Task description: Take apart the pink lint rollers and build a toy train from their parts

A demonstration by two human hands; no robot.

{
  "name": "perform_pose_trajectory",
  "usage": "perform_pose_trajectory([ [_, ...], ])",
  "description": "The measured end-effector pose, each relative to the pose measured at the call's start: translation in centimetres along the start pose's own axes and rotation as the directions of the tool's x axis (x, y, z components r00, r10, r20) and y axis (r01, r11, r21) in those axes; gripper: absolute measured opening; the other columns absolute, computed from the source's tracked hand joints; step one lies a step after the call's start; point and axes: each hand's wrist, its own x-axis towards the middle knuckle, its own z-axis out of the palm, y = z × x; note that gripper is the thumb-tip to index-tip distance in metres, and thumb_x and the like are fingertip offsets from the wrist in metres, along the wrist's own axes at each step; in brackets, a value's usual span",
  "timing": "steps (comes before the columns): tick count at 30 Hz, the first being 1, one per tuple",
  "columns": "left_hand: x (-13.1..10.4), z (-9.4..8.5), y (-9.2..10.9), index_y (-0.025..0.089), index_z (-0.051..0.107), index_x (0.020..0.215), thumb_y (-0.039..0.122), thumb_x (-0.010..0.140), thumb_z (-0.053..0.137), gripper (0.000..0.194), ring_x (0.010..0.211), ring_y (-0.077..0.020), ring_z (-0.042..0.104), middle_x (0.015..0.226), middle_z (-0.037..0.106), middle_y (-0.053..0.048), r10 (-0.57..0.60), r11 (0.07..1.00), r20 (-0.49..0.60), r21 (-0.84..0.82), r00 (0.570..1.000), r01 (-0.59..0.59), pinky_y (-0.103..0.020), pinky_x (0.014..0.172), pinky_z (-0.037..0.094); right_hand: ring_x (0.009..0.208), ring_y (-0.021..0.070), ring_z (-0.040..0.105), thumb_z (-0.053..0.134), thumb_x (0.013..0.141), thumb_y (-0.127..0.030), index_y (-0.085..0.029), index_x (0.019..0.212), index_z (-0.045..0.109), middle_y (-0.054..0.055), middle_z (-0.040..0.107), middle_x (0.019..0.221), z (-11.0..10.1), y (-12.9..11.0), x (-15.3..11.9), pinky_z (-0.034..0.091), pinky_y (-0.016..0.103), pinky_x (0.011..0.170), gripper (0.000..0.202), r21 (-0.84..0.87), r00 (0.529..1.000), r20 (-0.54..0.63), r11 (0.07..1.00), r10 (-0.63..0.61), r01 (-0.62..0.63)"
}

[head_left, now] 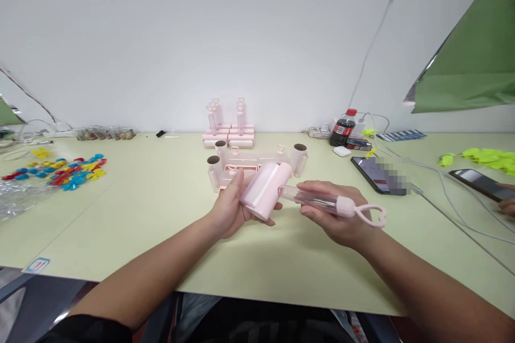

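Observation:
My left hand (231, 206) is wrapped around a pink lint roller head (267, 187), a smooth cylinder tilted above the table. In my right hand (341, 214) is a clear lint roller handle (317, 199) with a pink heart-shaped loop at its outer end. The handle's other end meets the side of the roller head; whether it is fastened there I cannot tell. Just behind my hands stand paper-cored rolls (299, 158), along with clear handles (261, 158) lying down and pink frames, partly hidden by the left hand and the roller head.
Lint rollers (241, 142) with upright handles stand by the wall. A cola bottle (343, 127), a phone (378, 176) and cables are on the right, where another person's hand (507, 206) touches a second phone (478, 182). Colourful plastic pieces (76, 171) lie at left.

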Motion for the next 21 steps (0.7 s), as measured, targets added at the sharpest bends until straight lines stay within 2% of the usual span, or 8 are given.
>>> perform_pose_trajectory([
  [3,-0.3,0.2,0.3,0.020,0.049,0.137,0.058,0.095,0.031,0.059,0.109,-0.0298,0.059,0.128,0.058,-0.016,0.077,0.995,0.079,-0.066,0.994,-0.072,-0.046,0.081,0.056,0.069,0.0217,0.073,0.068,0.083,-0.032,-0.020,0.105,0.068,0.008,0.076,0.086,0.2,-0.3,0.1,0.060,0.031,0.064,0.025,0.023,0.999,-0.030,0.999,0.028,-0.027],
  [6,-0.4,0.0,0.4,0.018,0.046,0.139,0.056,0.096,0.032,0.059,0.111,-0.0303,0.058,0.133,0.055,-0.018,0.083,0.993,0.093,-0.092,0.992,-0.075,-0.050,0.087,0.053,0.067,0.0224,0.073,0.072,0.080,-0.031,-0.020,0.103,0.068,0.007,0.076,0.081,0.4,-0.4,0.1,0.060,0.032,0.061,0.026,0.100,0.996,-0.024,0.991,0.088,-0.085],
  [9,-0.3,-0.4,0.7,0.016,0.039,0.144,0.066,0.091,0.030,0.073,0.110,-0.0349,0.059,0.134,0.053,-0.021,0.065,0.989,0.123,-0.140,0.990,-0.048,-0.052,0.085,0.051,0.058,0.0202,0.070,0.071,0.081,-0.031,-0.022,0.105,0.068,0.003,0.073,0.069,0.4,-0.3,0.5,0.058,0.032,0.054,0.025,0.309,0.980,0.013,0.931,0.200,-0.194],
  [11,-0.2,-0.7,0.8,0.018,0.034,0.147,0.071,0.089,0.025,0.080,0.112,-0.0367,0.059,0.139,0.049,-0.021,0.083,0.987,0.120,-0.150,0.989,-0.065,-0.054,0.085,0.051,0.053,0.0191,0.068,0.071,0.082,-0.034,-0.022,0.102,0.069,0.002,0.072,0.067,0.2,-0.1,1.4,0.058,0.033,0.052,0.023,0.459,0.963,-0.015,0.857,0.270,-0.233],
  [14,0.1,-1.1,0.8,0.021,0.035,0.146,0.071,0.089,0.025,0.077,0.113,-0.0366,0.058,0.149,0.038,-0.019,0.146,0.987,0.049,-0.072,0.988,-0.142,-0.051,0.081,0.054,0.050,0.0188,0.065,0.073,0.080,-0.038,-0.021,0.094,0.070,0.004,0.072,0.072,-0.6,0.5,3.7,0.056,0.036,0.049,0.023,0.573,0.922,-0.133,0.787,0.363,-0.227],
  [17,0.3,-1.4,0.1,0.024,0.041,0.142,0.066,0.089,0.037,0.068,0.111,-0.0338,0.060,0.154,0.032,-0.016,0.165,0.986,-0.006,0.028,0.986,-0.165,-0.046,0.076,0.057,0.042,0.0147,0.059,0.074,0.079,-0.037,-0.022,0.089,0.069,0.000,0.068,0.064,-1.9,2.0,7.0,0.050,0.029,0.039,0.018,0.577,0.860,-0.294,0.794,0.417,-0.188],
  [19,0.4,-1.4,-0.4,0.025,0.043,0.141,0.063,0.087,0.045,0.066,0.110,-0.0327,0.061,0.152,0.034,-0.016,0.143,0.986,0.004,0.091,0.990,-0.143,-0.044,0.074,0.058,0.038,0.0116,0.054,0.072,0.079,-0.036,-0.022,0.083,0.068,-0.001,0.065,0.061,-2.5,3.8,9.4,0.046,0.026,0.036,0.015,0.530,0.813,-0.349,0.813,0.467,-0.240],
  [21,0.3,-1.3,-0.9,0.023,0.047,0.138,0.062,0.084,0.053,0.067,0.109,-0.0327,0.061,0.148,0.039,-0.018,0.124,0.974,0.046,0.187,0.991,-0.131,-0.042,0.072,0.058,0.040,0.0112,0.054,0.070,0.080,-0.033,-0.020,0.081,0.066,-0.001,0.065,0.061,-2.6,6.3,11.6,0.045,0.024,0.036,0.013,0.454,0.781,-0.341,0.819,0.524,-0.351],
])
